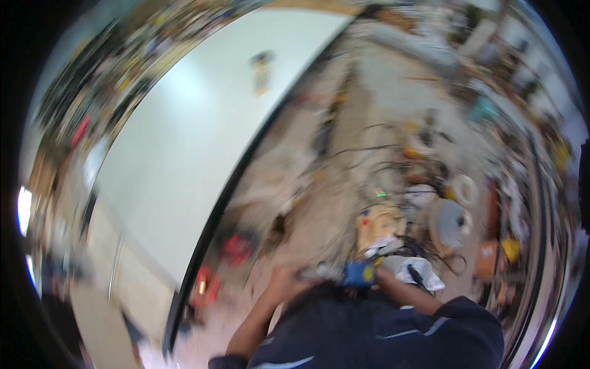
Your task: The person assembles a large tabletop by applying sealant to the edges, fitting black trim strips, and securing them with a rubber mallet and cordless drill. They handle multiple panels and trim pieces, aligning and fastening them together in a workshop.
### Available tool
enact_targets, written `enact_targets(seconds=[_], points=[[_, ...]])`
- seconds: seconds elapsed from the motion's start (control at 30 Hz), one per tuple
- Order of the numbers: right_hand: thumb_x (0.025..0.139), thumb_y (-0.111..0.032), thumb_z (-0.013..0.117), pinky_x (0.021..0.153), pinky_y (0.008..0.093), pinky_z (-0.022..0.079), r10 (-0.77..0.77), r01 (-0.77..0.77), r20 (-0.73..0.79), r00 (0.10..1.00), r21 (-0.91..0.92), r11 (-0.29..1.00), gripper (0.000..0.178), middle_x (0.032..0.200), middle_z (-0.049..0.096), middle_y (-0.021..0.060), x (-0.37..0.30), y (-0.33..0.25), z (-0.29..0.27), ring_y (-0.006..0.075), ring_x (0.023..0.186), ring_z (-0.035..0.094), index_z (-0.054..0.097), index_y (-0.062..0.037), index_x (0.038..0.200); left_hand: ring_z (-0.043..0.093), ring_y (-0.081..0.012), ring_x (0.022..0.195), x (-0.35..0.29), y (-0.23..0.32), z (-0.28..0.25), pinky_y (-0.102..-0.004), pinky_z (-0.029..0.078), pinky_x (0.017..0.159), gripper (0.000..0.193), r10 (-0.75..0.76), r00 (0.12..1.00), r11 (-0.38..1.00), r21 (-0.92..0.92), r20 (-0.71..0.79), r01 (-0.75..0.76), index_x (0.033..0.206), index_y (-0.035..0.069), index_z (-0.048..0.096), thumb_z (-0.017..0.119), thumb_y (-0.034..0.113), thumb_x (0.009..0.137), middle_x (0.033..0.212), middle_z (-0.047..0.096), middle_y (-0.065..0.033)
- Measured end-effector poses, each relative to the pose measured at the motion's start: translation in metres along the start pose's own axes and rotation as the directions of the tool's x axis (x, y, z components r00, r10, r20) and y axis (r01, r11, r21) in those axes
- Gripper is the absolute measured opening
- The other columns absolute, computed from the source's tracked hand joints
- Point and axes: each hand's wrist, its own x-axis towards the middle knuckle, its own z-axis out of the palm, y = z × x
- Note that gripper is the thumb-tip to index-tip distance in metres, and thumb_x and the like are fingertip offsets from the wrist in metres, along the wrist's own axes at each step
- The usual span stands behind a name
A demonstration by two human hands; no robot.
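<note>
A: Where was the tool when you looked?

B: I had the blue-bodied tool (pixel 358 274) low in my view, crosswise in front of the dark shirt (pixel 369 326), between the two hands. Its grey end pointed left.

A: And the grip?

B: The right hand (pixel 385 280) was grasping the blue end, as far as I made out, though I couldn't pick out its fingers. The left hand (pixel 286 283) was at the grey end, too blurred for me to tell whether it was closed on it.

A: What worried you from out here?

B: The footing, first. I saw loose cables (pixel 369 149) on the floor (pixel 393 92) ahead, and I judged that a foot caught in one could have jerked the tool aside. A grey roll (pixel 447 222) and a white cloth (pixel 435 281) to the right were trip risks too.

A: And the left side?

B: A large white panel (pixel 184 160) with a black edge spread along there; a careless turn might have scraped it. I also disliked the left hand so near the grey end: if that was the working end, an accidental start could have hurt it. Whether it was running, I couldn't tell
</note>
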Motion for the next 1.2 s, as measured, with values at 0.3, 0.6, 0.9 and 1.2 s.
enact_targets(seconds=[0.3, 0.6, 0.9, 1.2], points=[[0.085, -0.031, 0.081, 0.096, 0.0360, 0.049, -0.239, 0.228, 0.199, 0.950, 0.079, 0.971, 0.058, 0.123, 0.066, 0.0088, 0.065, -0.144, 0.101, 0.0198, 0.110, 0.063, 0.059, -0.0018, 0.130, 0.057, -0.0085, 0.059, -0.150, 0.030, -0.018, -0.0279, 0.046, 0.054, 0.041, -0.645, 0.664, 0.687, -0.669, -0.380, 0.285, 0.081, 0.004, 0.065, 0.078, 0.043, 0.087, 0.066, 0.062, -0.0015], [0.087, -0.010, 0.071, 0.076, 0.0359, 0.055, -0.285, 0.150, 0.336, 0.898, 0.376, 0.914, 0.031, 0.096, 0.069, 0.0105, 0.103, -0.175, 0.163, 0.0229, 0.081, 0.069, 0.062, 0.0007, 0.115, 0.058, -0.0091, 0.065, -0.203, 0.026, -0.001, -0.0276, 0.047, 0.058, 0.046, -0.647, 0.618, 0.601, -0.797, -0.447, 0.053, 0.085, 0.003, 0.065, 0.075, 0.047, 0.088, 0.071, 0.063, -0.0017], [0.089, -0.011, 0.068, 0.063, 0.0341, 0.055, -0.058, 0.055, 0.153, 0.987, 0.023, 0.998, 0.031, 0.101, 0.071, 0.0139, 0.168, -0.215, 0.246, 0.0195, 0.067, 0.067, 0.063, 0.0052, 0.115, 0.068, -0.0379, 0.105, -0.297, -0.052, -0.041, -0.0406, 0.053, 0.090, 0.046, -0.511, 0.561, 0.859, -0.365, -0.651, 0.359, 0.124, -0.004, 0.058, 0.068, 0.029, 0.094, 0.110, 0.069, -0.0248], [0.084, -0.004, 0.064, 0.055, 0.0295, 0.052, 0.020, -0.053, -0.077, 0.997, -0.452, 0.891, 0.020, 0.076, 0.067, 0.0058, 0.229, -0.276, 0.353, 0.0127, 0.058, 0.061, 0.070, 0.0037, 0.102, 0.071, -0.0361, 0.086, -0.468, -0.202, -0.053, -0.0413, 0.056, 0.075, 0.039, -0.714, 0.522, 0.700, -0.478, -0.467, 0.530, 0.112, -0.002, 0.062, 0.069, 0.031, 0.092, 0.096, 0.072, -0.0223]])
